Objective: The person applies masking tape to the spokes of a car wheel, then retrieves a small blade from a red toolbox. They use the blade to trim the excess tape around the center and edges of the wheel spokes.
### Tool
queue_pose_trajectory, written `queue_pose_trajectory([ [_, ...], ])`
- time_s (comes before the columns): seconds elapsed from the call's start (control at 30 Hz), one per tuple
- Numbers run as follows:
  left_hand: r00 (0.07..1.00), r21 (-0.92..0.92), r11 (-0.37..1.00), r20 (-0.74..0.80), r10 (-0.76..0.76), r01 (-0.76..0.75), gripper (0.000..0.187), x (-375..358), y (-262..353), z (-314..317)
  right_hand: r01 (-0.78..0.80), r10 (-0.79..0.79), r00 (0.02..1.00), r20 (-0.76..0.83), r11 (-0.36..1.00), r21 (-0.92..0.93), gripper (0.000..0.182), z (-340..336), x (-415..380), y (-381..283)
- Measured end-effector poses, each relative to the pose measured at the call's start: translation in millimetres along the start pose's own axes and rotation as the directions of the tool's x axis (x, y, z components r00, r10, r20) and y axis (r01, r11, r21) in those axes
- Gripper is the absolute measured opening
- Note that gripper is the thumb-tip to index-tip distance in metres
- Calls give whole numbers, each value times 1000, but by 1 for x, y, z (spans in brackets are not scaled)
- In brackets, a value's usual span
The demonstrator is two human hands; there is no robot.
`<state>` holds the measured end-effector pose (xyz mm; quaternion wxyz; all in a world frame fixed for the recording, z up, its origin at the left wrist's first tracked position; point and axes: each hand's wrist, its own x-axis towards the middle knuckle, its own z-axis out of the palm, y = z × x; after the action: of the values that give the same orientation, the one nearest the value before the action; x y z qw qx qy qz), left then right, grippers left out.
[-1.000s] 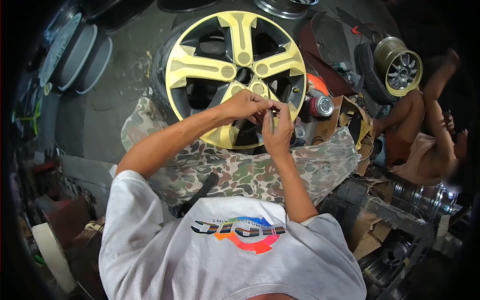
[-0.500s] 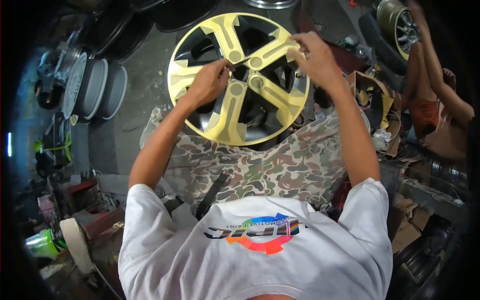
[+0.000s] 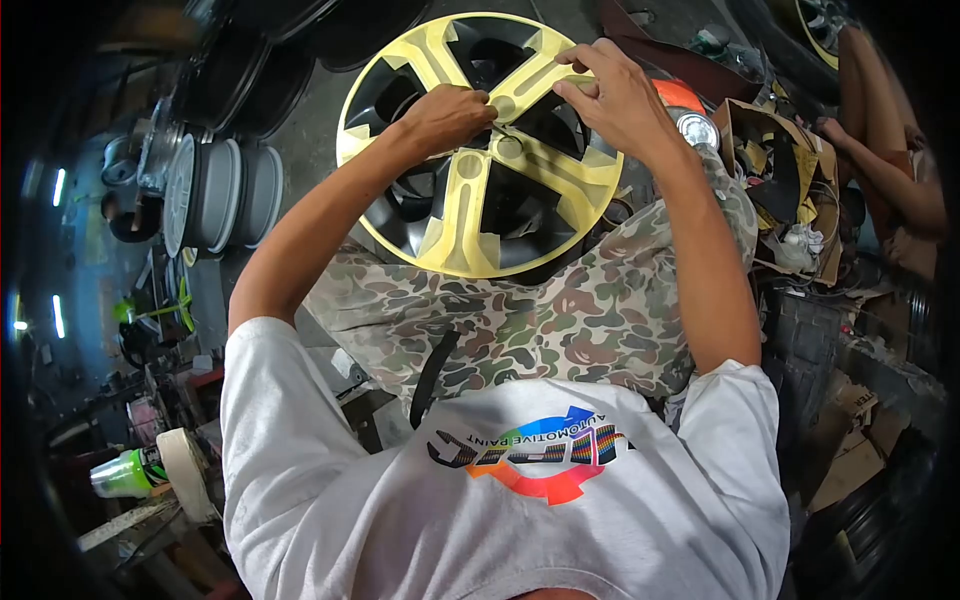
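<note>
A black wheel (image 3: 478, 262) with yellow masking on its rim and spokes lies before my knees. My left hand (image 3: 452, 115) is closed near the hub, its fingers round a small dark tool whose thin tip shows beside the centre; most of the tool is hidden. At the upper right spoke, my right hand (image 3: 606, 88) bends over the yellow masking (image 3: 535, 80), thumb and index finger pinched near the spoke's outer end. What lies between those fingers is too small to tell.
Grey wheels (image 3: 205, 195) stand at the left. On the right are an open cardboard box (image 3: 745, 125) with scraps, a metal can (image 3: 697, 130) and another person's arm (image 3: 885, 180). A green-and-clear cup (image 3: 122, 474) and a tape roll (image 3: 187, 476) are at lower left.
The view has shifted. My left hand has moved right, over the hub. My right hand remains by the upper right spoke, its fingers now lower and closer together.
</note>
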<state>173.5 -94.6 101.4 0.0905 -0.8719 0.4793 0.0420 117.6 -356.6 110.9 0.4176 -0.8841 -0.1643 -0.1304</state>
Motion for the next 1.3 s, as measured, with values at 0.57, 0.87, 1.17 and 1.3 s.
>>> queue_pose_trajectory([
  [0.57,991,258,958,1,131,-127,11,6,5,2,41,-37,997,65,997,-60,30,7,-11,3],
  [0.87,973,165,986,223,-60,24,11,16,6,2,-76,91,977,193,994,-82,30,1,-19,2],
  [1.17,998,236,970,26,62,-67,6,6,3,-4,-51,68,977,200,995,-87,29,0,-21,0],
  [1.3,1000,134,991,-6,11,-10,10,-5,-3,10,-74,97,965,245,992,-100,29,0,-19,-4],
])
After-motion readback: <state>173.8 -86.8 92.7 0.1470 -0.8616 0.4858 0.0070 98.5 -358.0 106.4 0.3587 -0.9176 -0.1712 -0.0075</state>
